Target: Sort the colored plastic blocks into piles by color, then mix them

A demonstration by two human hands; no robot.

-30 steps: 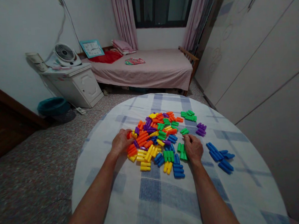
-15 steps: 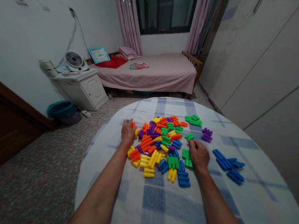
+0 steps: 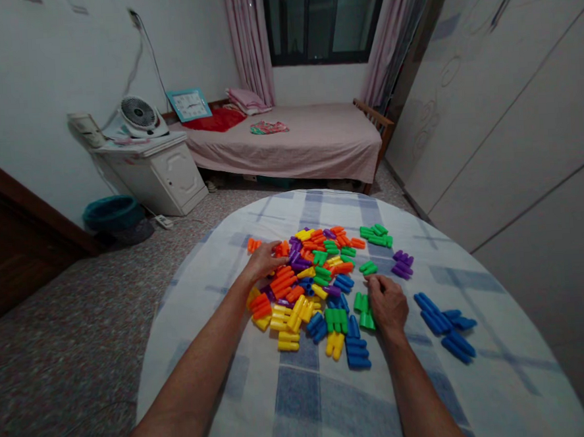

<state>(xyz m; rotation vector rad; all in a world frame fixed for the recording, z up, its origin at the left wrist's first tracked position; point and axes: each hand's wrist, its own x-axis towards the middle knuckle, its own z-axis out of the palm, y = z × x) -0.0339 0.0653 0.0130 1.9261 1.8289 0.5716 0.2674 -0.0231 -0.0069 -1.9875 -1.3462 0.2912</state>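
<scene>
My left hand [image 3: 264,262] reaches over the left side of a heap of coloured plastic building pieces, its fingers apart near purple and orange ones. An orange piece [image 3: 254,245] lies just left of its knuckles, on the cloth. My right hand [image 3: 388,303] rests on the table, its fingers curled under; what they hold, if anything, is hidden. Beside its thumb side lie green pieces [image 3: 364,311], and a smaller green piece [image 3: 368,268] sits just beyond the fingertips. Yellow pieces [image 3: 298,315] and blue pieces [image 3: 358,351] make up the heap's near edge.
On the checked tablecloth [image 3: 303,392], separate groups lie to the right: green pieces [image 3: 376,236], purple pieces [image 3: 402,264] and blue pieces [image 3: 444,321]. Past the table stand a bed [image 3: 297,149], a white cabinet [image 3: 171,176] with a fan [image 3: 140,116], and a bin [image 3: 114,216].
My left hand has moved right, from the heap's left edge to over it, leaving the orange piece behind on the cloth. My right hand stays in place. The view has shifted slightly.
</scene>
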